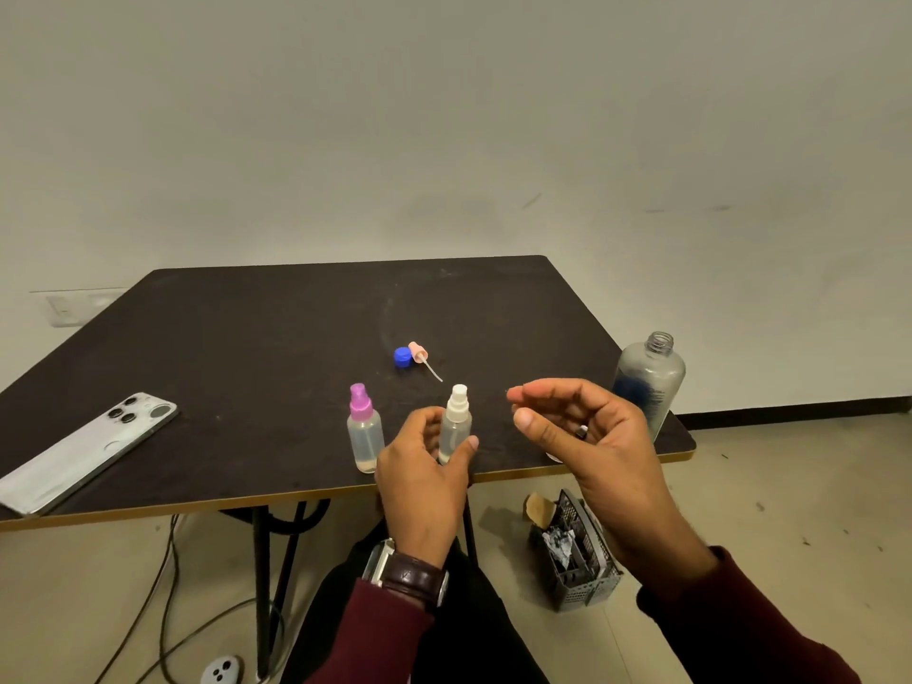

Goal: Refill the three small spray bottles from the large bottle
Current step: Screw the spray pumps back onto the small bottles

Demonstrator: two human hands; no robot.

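Observation:
My left hand [422, 478] grips a small clear spray bottle with a white pump top [456, 419], held upright near the table's front edge. To its left stands a second small bottle with a purple pump top [364, 429]. My right hand [585, 436] hovers beside the white-topped bottle with fingers curled and apart; a small object behind it is mostly hidden. The large clear bottle [650, 380] stands uncapped at the table's right edge. A blue cap [402, 357] and a pink pump head with its tube [422, 357] lie further back on the table.
A phone [86, 449] lies face down on the dark table [247, 348] at the left. Under the table's right side a grey basket [577, 552] sits on the floor. Cables [163, 599] run across the floor at the left.

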